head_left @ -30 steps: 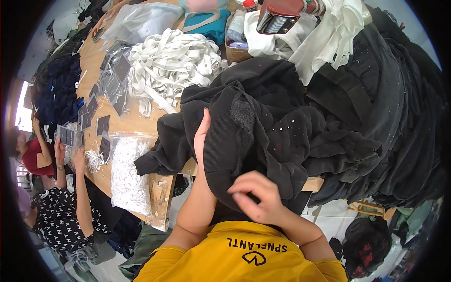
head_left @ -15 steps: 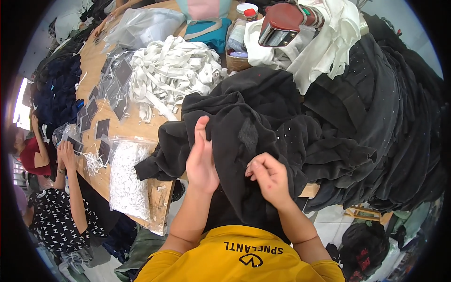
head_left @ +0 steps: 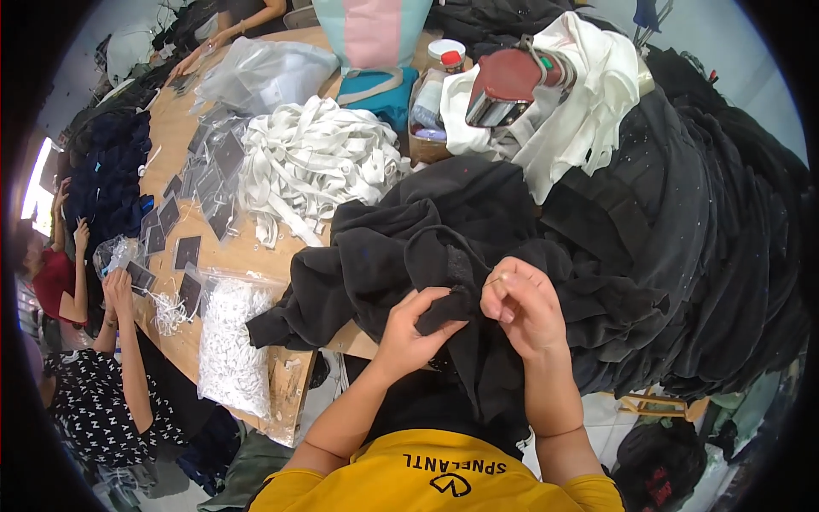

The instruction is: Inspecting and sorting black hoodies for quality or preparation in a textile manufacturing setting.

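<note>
A black cloth garment [head_left: 384, 247] lies bunched over the table's near edge and hangs down in front of me. My left hand [head_left: 409, 337] is closed on a fold of it, with thumb and fingers curled round the cloth. Just to the right, my right hand [head_left: 531, 314] is raised beside that fold, its thumb and forefinger pinched together. Something thin may be between those fingertips, too small to make out. A worn-looking, fuzzy patch [head_left: 459, 263] shows on the cloth above my hands.
White strips [head_left: 316, 162] are heaped beyond the garment. A bag of small white pieces [head_left: 237, 341] lies at the table's left edge. Back right, a red-headed machine [head_left: 505, 85] stands among white cloth [head_left: 589, 94]. Dark garments [head_left: 682, 230] fill the right. Co-workers' hands [head_left: 119, 290] work at left.
My left hand went from upright with fingers raised to gripping a fold of the black cloth. My right hand moved right and slightly up, still pinched. The view shifted a little.
</note>
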The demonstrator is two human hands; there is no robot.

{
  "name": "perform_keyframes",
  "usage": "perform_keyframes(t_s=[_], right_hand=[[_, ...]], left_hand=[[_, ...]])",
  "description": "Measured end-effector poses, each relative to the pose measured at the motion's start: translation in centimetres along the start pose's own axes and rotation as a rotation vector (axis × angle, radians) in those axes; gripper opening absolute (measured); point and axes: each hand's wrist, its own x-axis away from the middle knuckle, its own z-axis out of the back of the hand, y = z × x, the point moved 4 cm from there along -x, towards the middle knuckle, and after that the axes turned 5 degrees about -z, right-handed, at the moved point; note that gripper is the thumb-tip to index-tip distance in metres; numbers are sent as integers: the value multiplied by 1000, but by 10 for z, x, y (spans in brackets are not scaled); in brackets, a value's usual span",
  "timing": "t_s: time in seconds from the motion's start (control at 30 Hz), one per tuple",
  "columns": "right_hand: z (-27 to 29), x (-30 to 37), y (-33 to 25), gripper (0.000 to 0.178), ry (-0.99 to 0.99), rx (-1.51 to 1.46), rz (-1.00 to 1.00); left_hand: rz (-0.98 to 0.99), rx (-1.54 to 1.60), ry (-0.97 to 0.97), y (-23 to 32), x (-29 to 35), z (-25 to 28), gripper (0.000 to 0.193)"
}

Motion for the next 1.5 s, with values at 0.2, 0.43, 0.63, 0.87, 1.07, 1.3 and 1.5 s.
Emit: perform_keyframes(t_s=[0.2, 0.43, 0.63, 0.87, 1.07, 1.3, 1.5], right_hand=[[-17, -26, -62, 15, -71, -61, 261], [-10, -26, -87, 19, 219, 291, 631], [38, -17, -67, 9, 356, 256, 503], [71, -2, -59, 8, 384, 135, 501], [106, 22, -50, 8, 473, 217, 507], [148, 94, -26, 15, 878, 681, 584], [142, 162, -41, 43, 1365, 1271, 667]], left_hand=[[122, 512, 215, 14, -41, -13, 28], [107, 723, 276, 21, -115, -22, 19], [95, 741, 252, 25, -135, -34, 24], [134, 751, 199, 19, -144, -42, 27], [-90, 138, -44, 16, -111, -35, 49], [-61, -895, 511, -14, 2, 98, 52], [364, -1066, 86, -38, 57, 120, 32]])
